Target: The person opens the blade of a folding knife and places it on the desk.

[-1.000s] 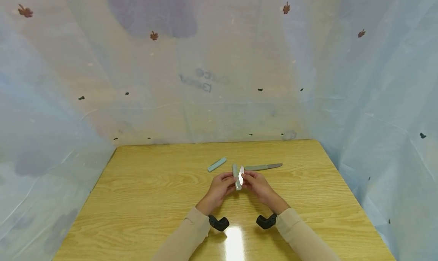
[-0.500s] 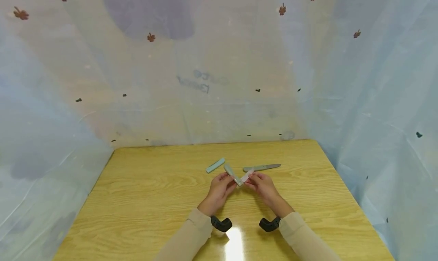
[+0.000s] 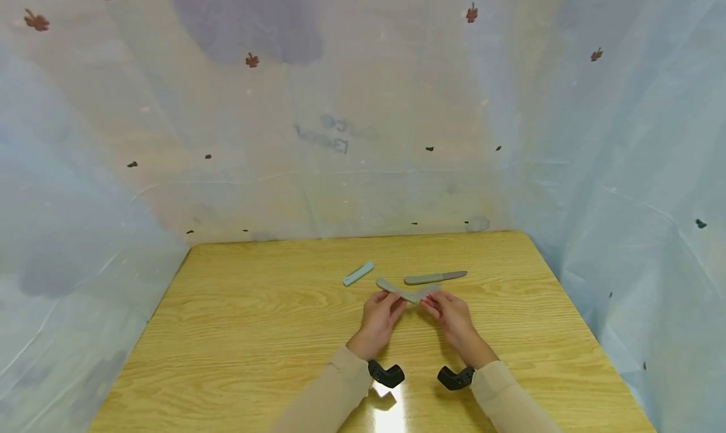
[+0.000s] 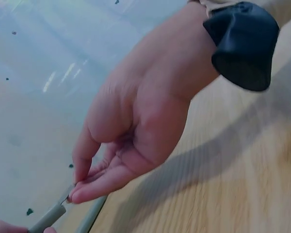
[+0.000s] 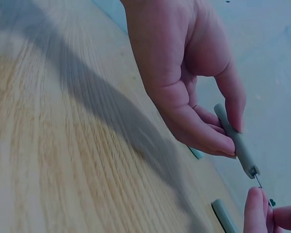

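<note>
Between the two hands is a folding knife [image 3: 391, 287] with a pale green handle, its blade [image 3: 429, 291] swung out at a wide angle. The left hand [image 3: 380, 316] grips the handle near the pivot; the right wrist view shows this hand closely, thumb and fingers on the handle [image 5: 240, 145]. With thumb and fingertips, the right hand [image 3: 454, 319] pinches the blade, which those fingers partly hide. In the left wrist view the right hand [image 4: 136, 111] fills the middle, while the left fingers barely enter at the lower left corner.
Beyond the hands, another folding knife [image 3: 425, 279] lies unfolded with its blade to the right. A folded light blue-green knife [image 3: 358, 273] lies to the left. The wooden table [image 3: 255, 307] backs onto a hanging patterned sheet [image 3: 363, 193]. Both wrists wear black camera mounts.
The blade has swung outward from close beside the handle to a wide angle. The hands have turned and shifted right, the right one drawing away with the blade.
</note>
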Demonstrator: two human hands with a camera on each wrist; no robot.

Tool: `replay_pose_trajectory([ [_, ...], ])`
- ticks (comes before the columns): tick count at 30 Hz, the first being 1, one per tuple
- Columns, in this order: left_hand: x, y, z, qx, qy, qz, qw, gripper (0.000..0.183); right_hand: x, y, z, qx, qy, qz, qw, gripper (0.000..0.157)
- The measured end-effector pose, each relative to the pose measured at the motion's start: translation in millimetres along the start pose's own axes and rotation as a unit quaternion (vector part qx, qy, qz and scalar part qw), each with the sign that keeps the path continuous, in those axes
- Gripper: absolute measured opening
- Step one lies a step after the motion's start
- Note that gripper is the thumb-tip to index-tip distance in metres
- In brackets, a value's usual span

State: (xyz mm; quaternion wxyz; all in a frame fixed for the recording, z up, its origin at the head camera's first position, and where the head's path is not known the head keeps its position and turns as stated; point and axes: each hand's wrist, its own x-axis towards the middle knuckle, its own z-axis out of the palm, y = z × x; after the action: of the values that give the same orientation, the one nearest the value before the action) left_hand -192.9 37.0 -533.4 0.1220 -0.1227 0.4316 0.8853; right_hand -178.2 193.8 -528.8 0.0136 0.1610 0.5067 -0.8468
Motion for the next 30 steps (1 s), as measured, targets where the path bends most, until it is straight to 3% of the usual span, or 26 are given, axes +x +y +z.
replay_pose_trajectory([
  [5, 1.2, -10.7, 11.1, -0.034, 0.012, 0.011, 0.9993, 0.029, -2.8, -4.0, -7.0, 0.029, 0.020, 0.002, 0.999, 0.022],
  [15, 1.5, -25.4, 33.3, -0.102, 0.013, 0.018, 0.9946, 0.027, -11.6, -16.0, -13.4, 0.063, 0.049, -0.002, 0.997, 0.027],
  [25, 1.6, -46.0, 54.2, -0.131, 0.069, 0.019, 0.9888, 0.024, -12.9, -20.1, -23.0, 0.089, 0.078, -0.020, 0.993, 0.013],
  [30, 0.8, -53.0, 57.6, -0.128, 0.079, 0.019, 0.9884, 0.020, -10.0, -22.4, -29.5, 0.068, 0.088, -0.022, 0.994, 0.018],
])
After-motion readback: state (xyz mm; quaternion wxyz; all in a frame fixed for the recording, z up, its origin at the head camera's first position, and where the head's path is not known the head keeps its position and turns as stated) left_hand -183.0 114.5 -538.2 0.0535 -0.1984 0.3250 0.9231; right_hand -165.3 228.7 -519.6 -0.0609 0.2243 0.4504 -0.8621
